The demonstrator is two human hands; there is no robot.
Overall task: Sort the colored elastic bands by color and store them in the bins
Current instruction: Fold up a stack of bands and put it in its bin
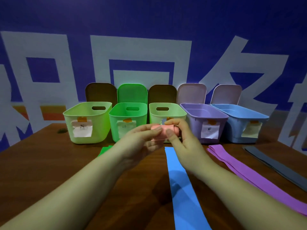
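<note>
Behind everything stands a blue wall (149, 22) painted with large pale characters; below it runs a brown wooden table (41, 163). Five open bins line the table's far edge, from ten o'clock across to two o'clock: a pale green bin (86, 123), a bright green bin (127, 120), a second pale green bin (166, 113) partly hidden by the hands, a purple bin (206, 120) and a blue bin (240, 123); each carries a taped paper label on its front, and lids lean upright against the wall behind them.

At the centre, both hands meet in front of the middle bin; the left hand (141, 141) and the right hand (181, 138) pinch a rolled pink band (163, 130) between thumbs and fingers, lifted off the table.

On the table, a blue band (181, 188) lies flat, running from the centre down toward six o'clock; a purple band (249, 170) stretches toward four o'clock; a dark grey band (274, 163) lies beyond it at three o'clock; a green band (104, 151) shows at nine o'clock from the hands, mostly covered by the left forearm.
</note>
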